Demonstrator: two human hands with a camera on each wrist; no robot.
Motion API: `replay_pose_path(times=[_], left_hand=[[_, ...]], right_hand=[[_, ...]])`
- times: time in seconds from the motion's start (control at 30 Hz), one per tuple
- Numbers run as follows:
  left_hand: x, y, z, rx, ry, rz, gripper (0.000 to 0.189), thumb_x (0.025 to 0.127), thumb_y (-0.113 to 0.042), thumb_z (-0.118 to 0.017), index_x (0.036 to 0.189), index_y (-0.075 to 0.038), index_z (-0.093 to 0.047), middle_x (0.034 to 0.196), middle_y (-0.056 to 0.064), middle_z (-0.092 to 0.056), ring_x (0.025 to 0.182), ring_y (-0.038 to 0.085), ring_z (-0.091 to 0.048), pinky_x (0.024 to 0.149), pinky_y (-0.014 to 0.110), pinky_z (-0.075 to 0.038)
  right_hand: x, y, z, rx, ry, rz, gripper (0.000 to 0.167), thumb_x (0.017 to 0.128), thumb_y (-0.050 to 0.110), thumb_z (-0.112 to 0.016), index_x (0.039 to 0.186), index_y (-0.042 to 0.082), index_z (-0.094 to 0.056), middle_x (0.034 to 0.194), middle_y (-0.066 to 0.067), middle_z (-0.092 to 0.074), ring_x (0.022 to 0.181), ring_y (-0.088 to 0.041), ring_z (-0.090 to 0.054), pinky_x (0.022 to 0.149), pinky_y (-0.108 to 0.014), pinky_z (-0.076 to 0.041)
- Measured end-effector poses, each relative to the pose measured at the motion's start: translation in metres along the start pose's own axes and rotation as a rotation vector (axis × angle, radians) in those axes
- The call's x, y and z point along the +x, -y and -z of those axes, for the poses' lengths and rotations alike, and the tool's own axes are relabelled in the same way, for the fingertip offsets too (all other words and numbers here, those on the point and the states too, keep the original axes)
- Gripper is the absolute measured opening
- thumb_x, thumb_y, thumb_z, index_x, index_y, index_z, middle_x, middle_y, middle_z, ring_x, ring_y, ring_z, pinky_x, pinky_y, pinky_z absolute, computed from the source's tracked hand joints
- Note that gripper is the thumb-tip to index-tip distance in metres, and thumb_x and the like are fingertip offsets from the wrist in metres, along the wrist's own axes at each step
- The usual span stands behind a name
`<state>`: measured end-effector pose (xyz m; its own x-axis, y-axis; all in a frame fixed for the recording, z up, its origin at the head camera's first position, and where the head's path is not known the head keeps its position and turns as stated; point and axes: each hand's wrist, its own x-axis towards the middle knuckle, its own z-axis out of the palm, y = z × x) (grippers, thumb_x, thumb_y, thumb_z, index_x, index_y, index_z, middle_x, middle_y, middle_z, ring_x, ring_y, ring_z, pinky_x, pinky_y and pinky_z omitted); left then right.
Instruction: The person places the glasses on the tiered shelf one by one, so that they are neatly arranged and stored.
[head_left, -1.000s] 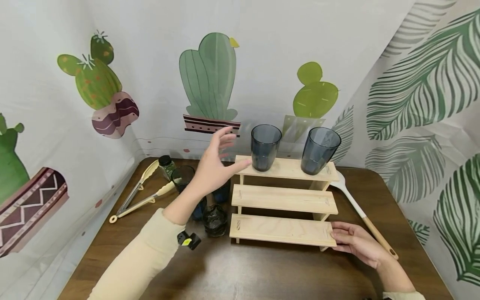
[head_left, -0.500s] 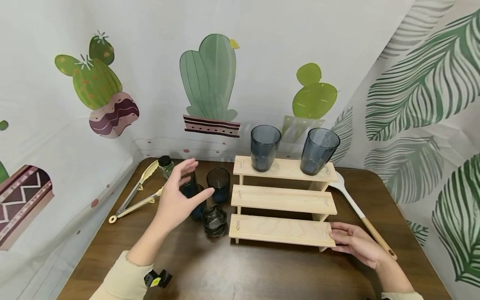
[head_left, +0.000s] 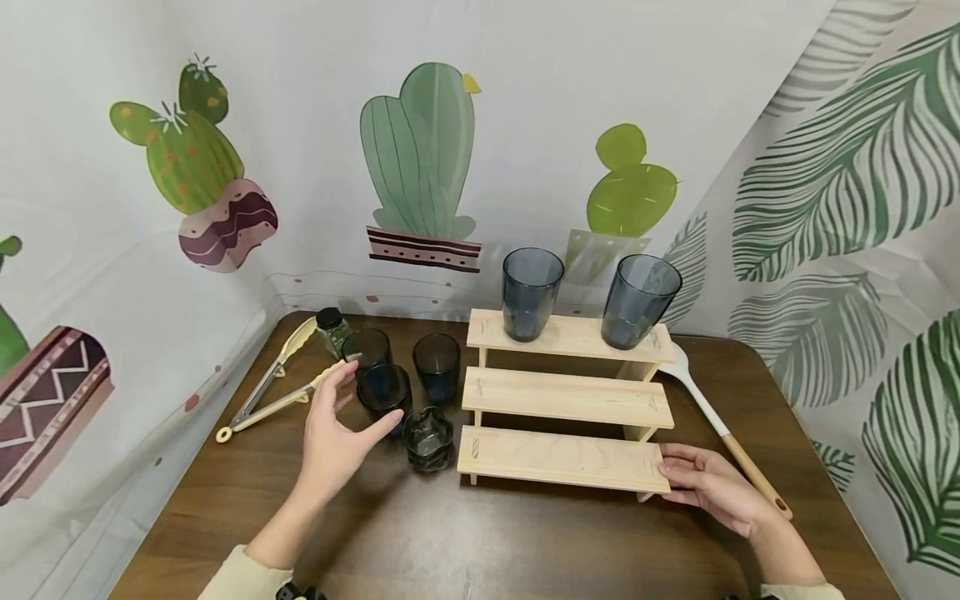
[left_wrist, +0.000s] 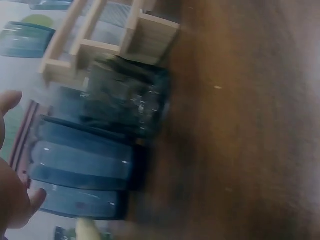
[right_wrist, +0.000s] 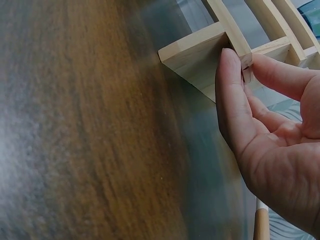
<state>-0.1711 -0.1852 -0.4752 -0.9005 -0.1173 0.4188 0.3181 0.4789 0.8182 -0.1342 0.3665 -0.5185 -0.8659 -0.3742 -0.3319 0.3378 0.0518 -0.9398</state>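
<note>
My left hand is spread, thumb apart from the fingers, beside a dark blue drinking glass. In the left wrist view the fingers of this hand show at the edge, near the blue glasses; whether they touch one is unclear. Two similar glasses and a short, wavy dark glass stand close by. My right hand pinches the right end of the lowest step of a three-tier wooden display stand. Seen from the right wrist, thumb and fingers grip the board's corner.
Two blue-grey glasses stand on the top tier. Tongs and a black-capped spice jar are at the back left. A white spatula with a wooden handle lies right of the stand. A printed cloth hangs behind.
The left hand has drawn back from beside the top tier, moving left and down to the cluster of glasses. The right hand stays on the stand's lowest step.
</note>
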Motion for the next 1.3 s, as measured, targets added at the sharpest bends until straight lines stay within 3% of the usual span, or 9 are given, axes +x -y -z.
replay_pose_path(times=[0.27, 0.47, 0.6, 0.97, 1.2, 1.3], left_hand=[[-0.006, 0.027, -0.015, 0.002, -0.009, 0.125, 0.100, 0.072, -0.027, -0.099, 0.153, -0.014, -0.041, 0.139, 0.006, -0.051, 0.128, 0.021, -0.051, 0.094, 0.042, -0.054], [-0.007, 0.038, -0.024, -0.013, 0.001, 0.184, 0.098, 0.072, -0.030, -0.099, 0.150, -0.014, -0.040, 0.135, 0.007, -0.053, 0.119, 0.021, -0.054, 0.090, 0.041, -0.058], [-0.006, 0.040, -0.026, 0.001, -0.005, 0.206, 0.097, 0.070, -0.031, -0.100, 0.147, -0.013, -0.042, 0.132, 0.005, -0.054, 0.115, 0.019, -0.055, 0.088, 0.038, -0.058], [-0.003, 0.040, -0.029, 0.041, -0.012, 0.216, 0.096, 0.069, -0.032, -0.100, 0.147, -0.014, -0.045, 0.134, 0.006, -0.053, 0.116, 0.022, -0.058, 0.087, 0.047, -0.058], [0.000, 0.041, -0.025, -0.011, -0.002, 0.248, 0.093, 0.066, -0.030, -0.102, 0.142, -0.016, -0.050, 0.130, 0.004, -0.059, 0.113, 0.020, -0.062, 0.084, 0.028, -0.058], [0.000, 0.040, -0.022, -0.015, -0.003, 0.252, 0.092, 0.064, -0.032, -0.102, 0.140, -0.017, -0.052, 0.128, 0.004, -0.060, 0.113, 0.020, -0.062, 0.086, 0.029, -0.057]], right_hand=[[0.001, -0.002, 0.001, 0.000, 0.004, 0.011, 0.063, 0.108, 0.006, -0.051, 0.147, -0.027, -0.013, 0.120, -0.007, -0.063, 0.107, -0.019, -0.067, 0.089, -0.037, -0.059], [0.002, -0.002, 0.001, -0.005, -0.003, 0.004, 0.064, 0.108, 0.007, -0.051, 0.147, -0.027, -0.013, 0.120, -0.007, -0.063, 0.108, -0.019, -0.067, 0.090, -0.037, -0.059], [0.002, -0.002, 0.001, -0.009, -0.010, 0.001, 0.066, 0.108, 0.007, -0.051, 0.148, -0.027, -0.011, 0.121, -0.007, -0.063, 0.108, -0.019, -0.067, 0.090, -0.037, -0.059], [0.002, -0.003, 0.001, -0.013, -0.007, 0.009, 0.065, 0.109, 0.007, -0.050, 0.148, -0.028, -0.010, 0.121, -0.007, -0.062, 0.109, -0.018, -0.066, 0.090, -0.038, -0.059], [0.001, -0.003, 0.000, -0.014, -0.015, 0.000, 0.066, 0.109, 0.007, -0.051, 0.148, -0.027, -0.010, 0.121, -0.006, -0.063, 0.108, -0.018, -0.066, 0.090, -0.037, -0.059], [0.001, -0.003, 0.000, -0.012, -0.015, 0.000, 0.066, 0.109, 0.007, -0.051, 0.148, -0.027, -0.010, 0.121, -0.007, -0.063, 0.108, -0.018, -0.067, 0.090, -0.037, -0.059]])
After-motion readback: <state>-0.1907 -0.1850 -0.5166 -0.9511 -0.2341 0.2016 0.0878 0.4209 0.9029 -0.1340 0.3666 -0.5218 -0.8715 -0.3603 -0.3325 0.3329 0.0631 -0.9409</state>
